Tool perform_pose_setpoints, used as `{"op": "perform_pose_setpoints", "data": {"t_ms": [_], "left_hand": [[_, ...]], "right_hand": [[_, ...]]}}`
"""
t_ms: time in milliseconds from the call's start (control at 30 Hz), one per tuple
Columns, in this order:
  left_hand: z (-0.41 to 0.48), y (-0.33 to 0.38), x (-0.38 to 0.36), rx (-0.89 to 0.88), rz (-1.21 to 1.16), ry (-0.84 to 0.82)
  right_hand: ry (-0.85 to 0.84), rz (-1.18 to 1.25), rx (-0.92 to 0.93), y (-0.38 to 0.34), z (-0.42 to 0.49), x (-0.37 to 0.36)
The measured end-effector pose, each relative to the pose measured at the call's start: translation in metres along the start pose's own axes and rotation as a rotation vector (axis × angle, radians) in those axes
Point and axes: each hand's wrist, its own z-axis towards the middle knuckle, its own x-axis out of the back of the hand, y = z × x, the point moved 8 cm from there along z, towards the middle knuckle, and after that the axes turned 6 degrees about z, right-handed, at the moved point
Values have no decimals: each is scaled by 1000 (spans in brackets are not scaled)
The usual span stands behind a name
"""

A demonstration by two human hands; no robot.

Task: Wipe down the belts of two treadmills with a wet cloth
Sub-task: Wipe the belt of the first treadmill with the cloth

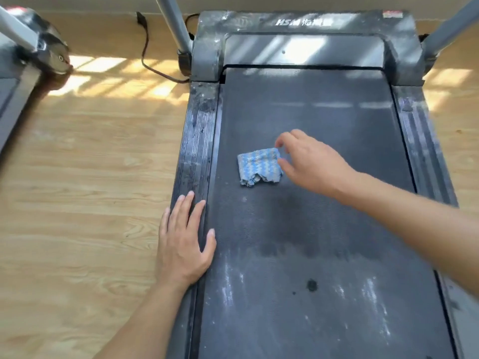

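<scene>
The cloth [260,167] is blue and white with a small zigzag pattern, crumpled into a rough folded wad with a ragged near edge. It lies on the belt just left of my right hand [315,168], its right edge at my thumb and forefinger; I cannot tell whether they touch it. The belt [298,229] is dark grey and textured. Beyond my right hand it looks dull and dusty. Under my right forearm runs a darker band, and nearer to me are white streaks and a few dark spots. My left hand [184,242] lies flat along its left edge. The second treadmill [11,81] shows only a corner, well left of my left hand.
</scene>
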Motion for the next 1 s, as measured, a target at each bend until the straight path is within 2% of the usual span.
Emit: {"op": "perform_pose_setpoints", "data": {"t_ms": [100,167,200,267,333,467,533,667,767,867,933,1000], "left_hand": [[0,-2,0,7,20,13],[2,-3,1,9,21,15],[2,-3,2,9,16,13],[1,-2,3,9,-3,12],[2,-1,5,4,-8,18],[6,-3,3,-4,9,18],[5,-4,0,-2,17,1],[2,-2,-1,2,9,9],[5,1,0,2,11,12],[6,1,2,3,19,9],[6,-1,2,-4,17,5],[6,-1,2,-5,22,7]], "right_hand": [[-270,-150,213,-19,0,-19],[-316,-281,320,-35,7,-29],[-320,-322,317,-40,12,-35],[-284,-239,124,-43,24,-52],[-179,-112,-109,-45,34,-72],[79,30,-245,-35,37,-80],[153,120,-323,5,26,-64],[360,152,-770,155,-41,-4],[382,152,-938,207,-74,19],[330,48,-865,169,-41,5],[293,26,-680,97,3,-24],[212,111,-491,5,47,-68]]}}
